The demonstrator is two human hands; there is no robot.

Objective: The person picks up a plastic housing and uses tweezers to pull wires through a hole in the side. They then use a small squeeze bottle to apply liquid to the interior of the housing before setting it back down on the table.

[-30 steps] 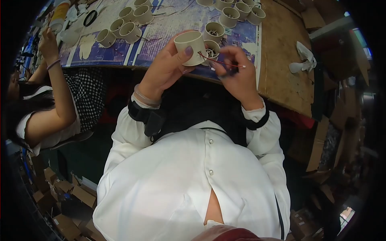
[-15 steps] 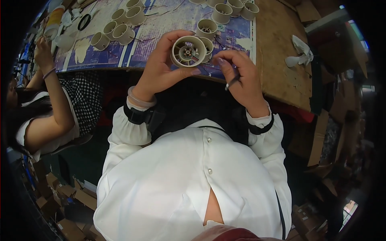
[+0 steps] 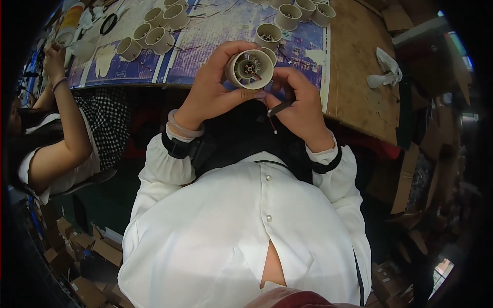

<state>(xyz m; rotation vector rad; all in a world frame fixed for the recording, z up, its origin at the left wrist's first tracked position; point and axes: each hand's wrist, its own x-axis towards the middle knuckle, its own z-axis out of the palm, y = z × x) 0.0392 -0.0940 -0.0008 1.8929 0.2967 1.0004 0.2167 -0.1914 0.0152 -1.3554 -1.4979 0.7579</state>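
Note:
My left hand is closed round a cream cylindrical fan housing, thumb at its near rim. Its open end faces up, showing spokes and a round hub with a small red and dark part. My right hand is closed beside the housing's right side, gripping a slim dark tool whose kind I cannot make out. Thin wires with a small white end hang below the right fingertips; whether the fingers pinch them is hidden. Just behind the held housing stands another cream housing, partly covered.
Several more cream housings with trailing wires stand at the far left of the table, others at the far right. A black ring lies farther left. Crumpled white tissue rests on brown board. A co-worker sits at left.
My right hand has come left and in against the housing, and wires now hang below its fingers. The held housing has shifted slightly right and tilted.

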